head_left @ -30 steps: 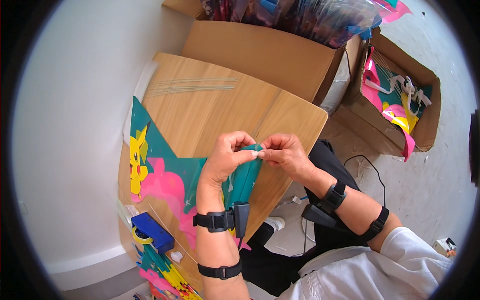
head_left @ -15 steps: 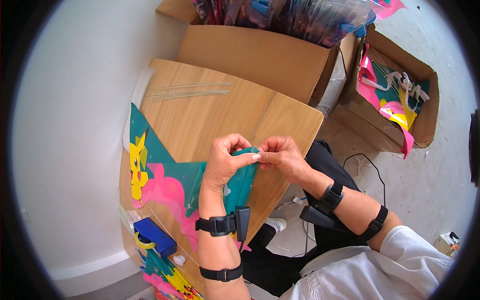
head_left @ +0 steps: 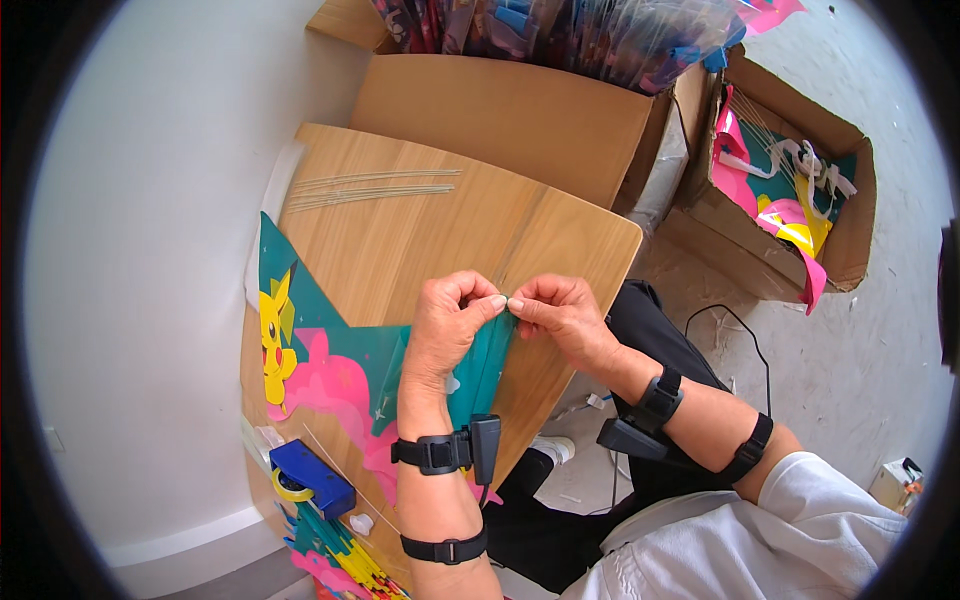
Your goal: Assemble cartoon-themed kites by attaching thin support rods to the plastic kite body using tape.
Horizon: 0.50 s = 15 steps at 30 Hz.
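Observation:
A thin green and pink kite sail (head_left: 330, 370) with a yellow cartoon figure lies across the wooden table. Its right-hand part is gathered up toward both of my hands. My left hand (head_left: 450, 320) pinches the green edge between thumb and forefinger. Close beside it, my right hand (head_left: 560, 312) pinches the same edge, and the fingertips of the two hands nearly touch. Whatever small part sits between the fingertips is too hidden to make out. Several thin pale rods (head_left: 375, 188) lie at the far side of the table.
On the near left of the wooden table (head_left: 560, 230) stands a blue tape dispenser (head_left: 310, 478), beside a bundle of green and yellow-tipped pieces (head_left: 345, 555). A cardboard box (head_left: 500, 115) with plastic-wrapped goods is behind the table. Another open box (head_left: 850, 230) on the right holds kite parts.
Both hands' fingertips have shifted along the green edge, and the raised fold between them has flattened. The left thumb has drawn back from the right fingers, leaving a small gap.

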Tool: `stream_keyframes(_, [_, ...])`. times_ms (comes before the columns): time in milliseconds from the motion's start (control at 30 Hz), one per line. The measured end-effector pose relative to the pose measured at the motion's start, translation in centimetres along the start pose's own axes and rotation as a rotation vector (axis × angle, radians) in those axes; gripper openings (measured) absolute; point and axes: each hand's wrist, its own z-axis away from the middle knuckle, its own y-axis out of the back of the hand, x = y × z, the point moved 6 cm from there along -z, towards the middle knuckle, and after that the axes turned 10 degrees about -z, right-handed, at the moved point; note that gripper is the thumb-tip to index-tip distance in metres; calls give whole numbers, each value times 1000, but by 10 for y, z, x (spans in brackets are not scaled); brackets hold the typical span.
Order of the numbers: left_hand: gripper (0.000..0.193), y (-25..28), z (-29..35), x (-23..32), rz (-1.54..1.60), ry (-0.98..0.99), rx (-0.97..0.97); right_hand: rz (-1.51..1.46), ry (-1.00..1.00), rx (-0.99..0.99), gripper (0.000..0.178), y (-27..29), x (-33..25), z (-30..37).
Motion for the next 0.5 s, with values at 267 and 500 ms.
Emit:
stream_keyframes(267, [10, 2, 6, 2, -27, 68, 13, -4, 158, 46, 12, -3, -3, 3])
stream_keyframes(500, [17, 4, 10, 2, -31, -29, 172, 63, 309, 142, 14, -6, -6, 10])
